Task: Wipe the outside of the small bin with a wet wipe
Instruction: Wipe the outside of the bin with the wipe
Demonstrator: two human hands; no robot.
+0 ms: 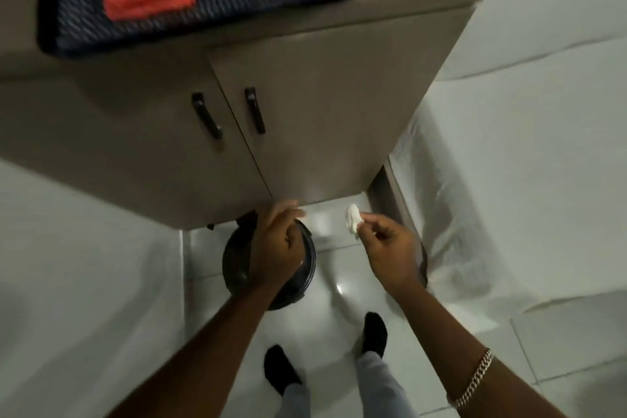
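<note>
One bin (pixel 237 261), small, dark and round, stands on the pale tiled floor (pixel 101 282) at the foot of the cabinet (pixel 305 119), partly under its bottom edge. Left hand (pixel 276 244) is over the bin's top, fingers loosely curled; whether it grips the rim cannot be told. Right hand (pixel 390 244), held beside the bin and apart from it, pinches a bunched white wipe (pixel 353 219) between thumb and fingertips. Wipe is not yet on the bin's side, so wiping appears wholly left to do.
</note>
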